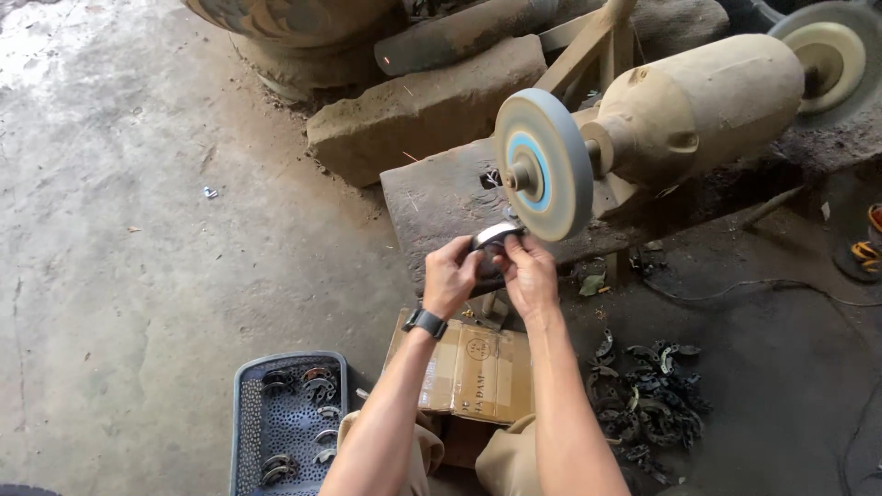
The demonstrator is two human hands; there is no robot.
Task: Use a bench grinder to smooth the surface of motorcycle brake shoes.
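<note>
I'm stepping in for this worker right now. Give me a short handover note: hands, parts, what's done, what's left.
Left hand and right hand: both grip one curved metal piece, held up at the lower edge of the grinding wheel.
Parts: dark pile of similar pieces on the floor to the right; blue perforated basket to the left, holding several pieces.
Done: judging by the basket, several pieces look finished.
Left: the held piece and, likely, the pile.

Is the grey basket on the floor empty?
No, the grey basket holds several curved metal pieces along its far and near ends.
</note>
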